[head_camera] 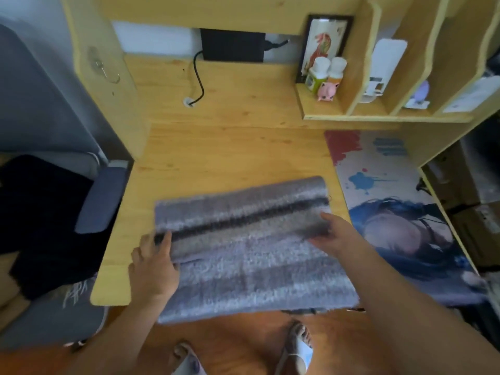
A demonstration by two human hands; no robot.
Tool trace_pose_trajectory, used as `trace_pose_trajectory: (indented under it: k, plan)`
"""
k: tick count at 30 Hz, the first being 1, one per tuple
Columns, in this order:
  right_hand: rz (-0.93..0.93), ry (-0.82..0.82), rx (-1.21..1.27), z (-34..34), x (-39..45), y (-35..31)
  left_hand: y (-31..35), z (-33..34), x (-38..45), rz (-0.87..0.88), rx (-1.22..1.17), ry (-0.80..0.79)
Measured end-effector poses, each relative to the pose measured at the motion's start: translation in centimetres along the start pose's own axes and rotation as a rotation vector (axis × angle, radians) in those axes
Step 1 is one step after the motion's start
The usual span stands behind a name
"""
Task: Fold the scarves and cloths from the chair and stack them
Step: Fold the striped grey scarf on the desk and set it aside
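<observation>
On the desk [216, 147], the grey scarf [243, 239] is lying folded, its near edge hanging over the front. Your left hand [153, 266] is pinching the scarf's left edge, fingers over the top layer. Your right hand [335, 236] is gripping its right edge, thumb on top. Dark cloths [48, 212] are lying on the chair [100, 201] at left.

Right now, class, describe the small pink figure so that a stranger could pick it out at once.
Start at the wooden desk and go to the low shelf at its back right. Before a framed picture stand two white-capped bottles. The pink figure sits in front of them, the only pink, round thing there.
</observation>
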State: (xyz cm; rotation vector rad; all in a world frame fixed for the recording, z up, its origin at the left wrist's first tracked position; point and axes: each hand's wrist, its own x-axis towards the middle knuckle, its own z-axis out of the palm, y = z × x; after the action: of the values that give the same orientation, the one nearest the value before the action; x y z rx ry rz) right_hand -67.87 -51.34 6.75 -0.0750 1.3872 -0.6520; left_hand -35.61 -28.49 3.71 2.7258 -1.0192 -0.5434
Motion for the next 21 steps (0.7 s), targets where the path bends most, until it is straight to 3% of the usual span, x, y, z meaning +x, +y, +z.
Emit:
trace_pose_trajectory:
  k: [2,4,6,11,15,18,21]
  plan:
    - [-0.027,0.002,0.098,0.3,-0.8,0.1,0.1,0.1,-0.5,-0.294,-0.557,0.061]
    - [0.023,-0.026,0.131,0.2,-1.7,-0.3,1.6,-1.5,-0.8,-0.563,-1.107,-0.055]
    - [0.013,-0.057,0.109,1.1,-3.7,-2.0,3.3,-4.9,0.0,-0.658,-1.542,-0.088]
    - [-0.418,-0.185,-0.023,10.6,-15.2,-12.1,8.7,-20.6,6.2,-0.254,-1.665,0.071]
    - [-0.734,-0.435,-0.010,17.8,-27.3,-19.4,14.5,-35.0,7.4,0.030,-1.731,0.155]
    - [-0.749,-0.487,-0.107,19.9,-31.7,-22.3,17.1,-41.8,5.7,0.153,-1.687,0.115]
    - [-0.696,-0.555,0.033,20.8,-34.4,-23.5,18.2,-45.9,4.5,0.186,-1.692,0.099]
